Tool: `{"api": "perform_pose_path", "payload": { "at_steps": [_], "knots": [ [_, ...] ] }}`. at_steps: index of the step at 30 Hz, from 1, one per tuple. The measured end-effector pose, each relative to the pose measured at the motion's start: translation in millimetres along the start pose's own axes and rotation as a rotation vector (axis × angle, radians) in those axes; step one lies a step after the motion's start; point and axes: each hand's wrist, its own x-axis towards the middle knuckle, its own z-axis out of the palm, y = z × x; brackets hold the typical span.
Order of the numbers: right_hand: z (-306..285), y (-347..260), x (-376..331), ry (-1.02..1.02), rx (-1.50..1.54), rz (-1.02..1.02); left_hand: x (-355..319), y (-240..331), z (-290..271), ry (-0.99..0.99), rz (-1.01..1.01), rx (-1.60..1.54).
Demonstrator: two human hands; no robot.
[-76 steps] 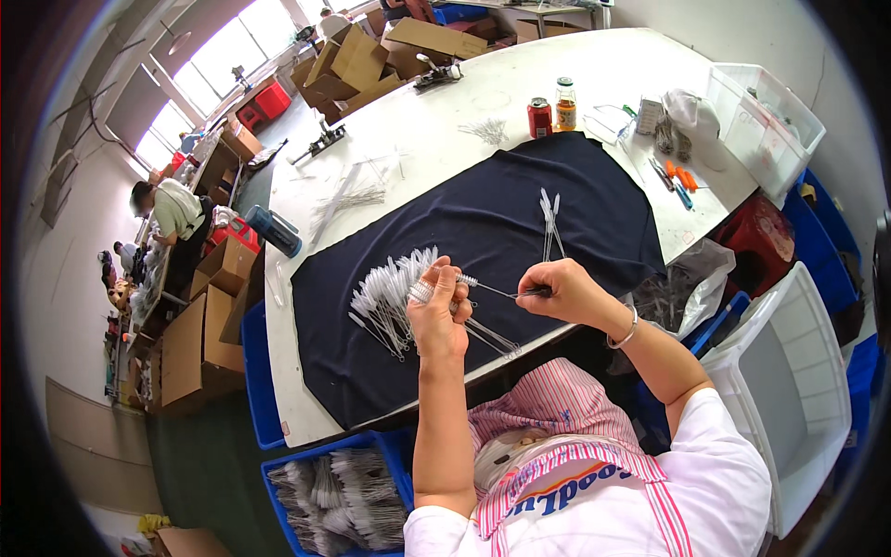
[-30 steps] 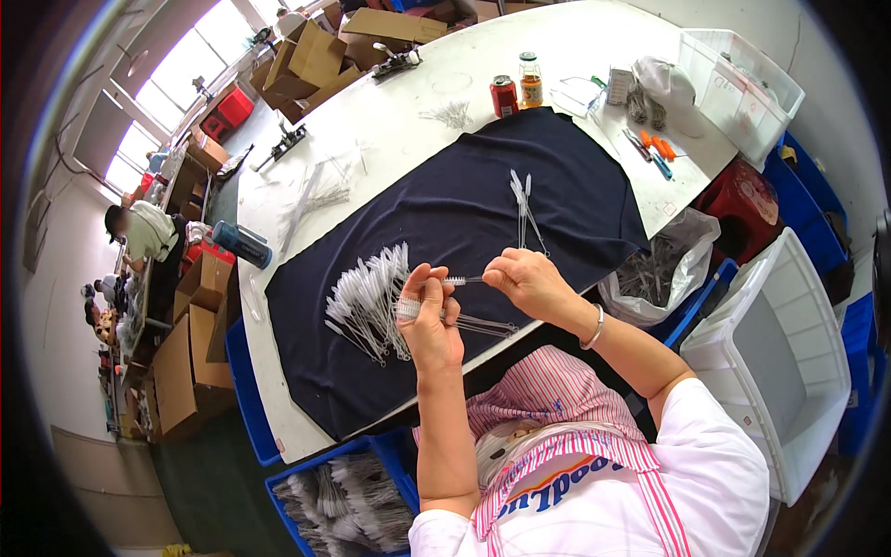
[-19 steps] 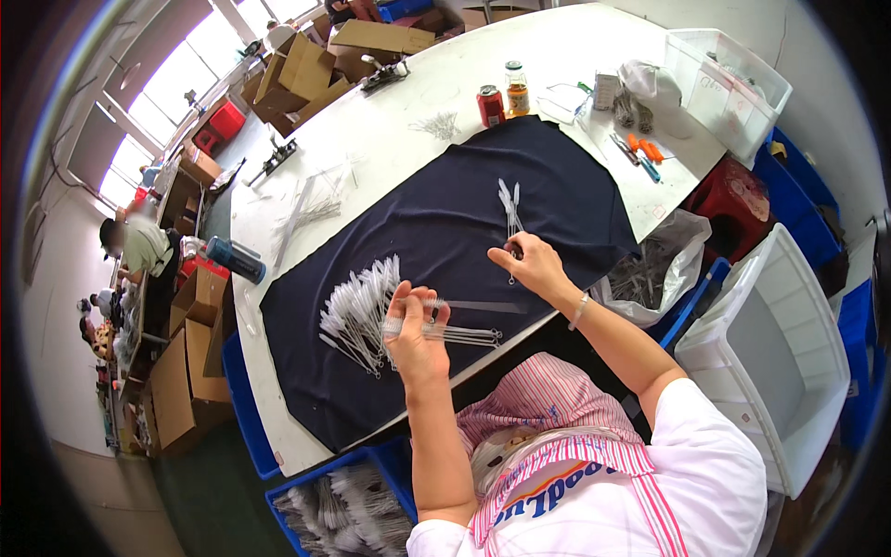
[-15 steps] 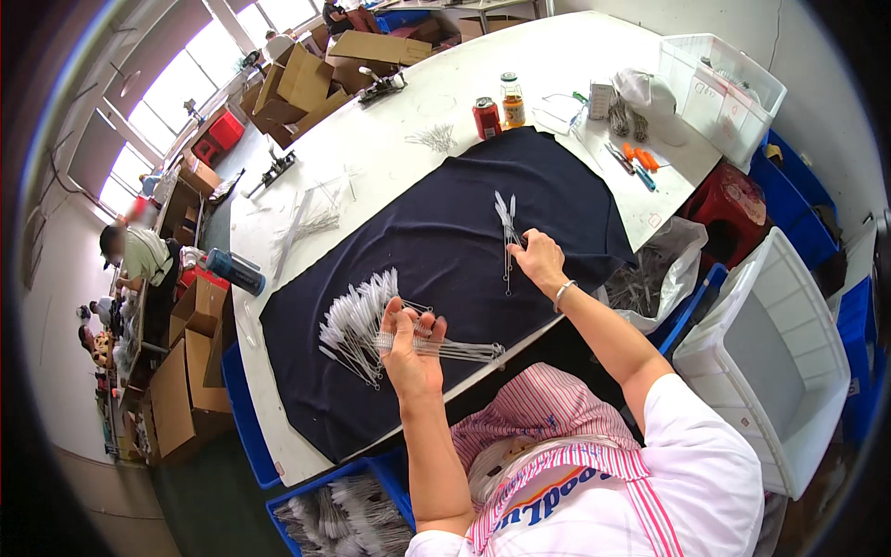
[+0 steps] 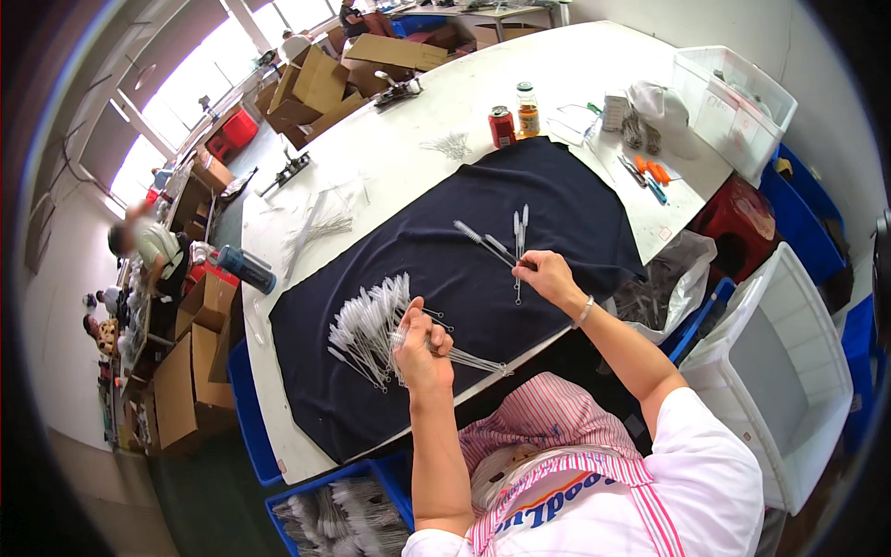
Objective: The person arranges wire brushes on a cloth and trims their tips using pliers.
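Head view, brush bundle (image 5: 371,325) in left grip (image 5: 422,345)

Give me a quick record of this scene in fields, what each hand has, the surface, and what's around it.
Left hand: left hand grips a bundle of thin white brushes fanned out over the cloth
Right hand: right hand pinches the wire end of one of the laid-out brushes
Surface: dark cloth spread on a white table
Far side: two jars, orange-handled tools, clear bin
Near side: blue crate of more brushes, white bin
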Motion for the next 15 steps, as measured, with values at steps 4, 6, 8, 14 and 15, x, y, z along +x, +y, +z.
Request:
{"api": "perform_pose_path", "payload": {
  "at_steps": [4,6,8,14,15],
  "knots": [
    [-21.2,-32.7,-25.4,-0.346,0.424,-0.109,3.3,2.9,2.8,-0.001,0.027,-0.003],
    [-30.4,-46.0,-36.2,-0.522,0.592,-0.162,4.1,6.1,4.2,-0.008,0.06,-0.002],
    [-39.1,-59.1,-44.3,-0.607,0.585,-0.157,0.0,14.7,8.1,-0.024,0.08,-0.002],
    [-47.5,-64.5,-53.8,-0.693,0.583,-0.211,-11.9,20.5,16.5,-0.073,0.102,0.033],
    [-44.9,-71.2,-59.2,-0.442,0.411,-0.367,-14.1,20.4,17.8,-0.049,0.108,0.033]
  ]
}}
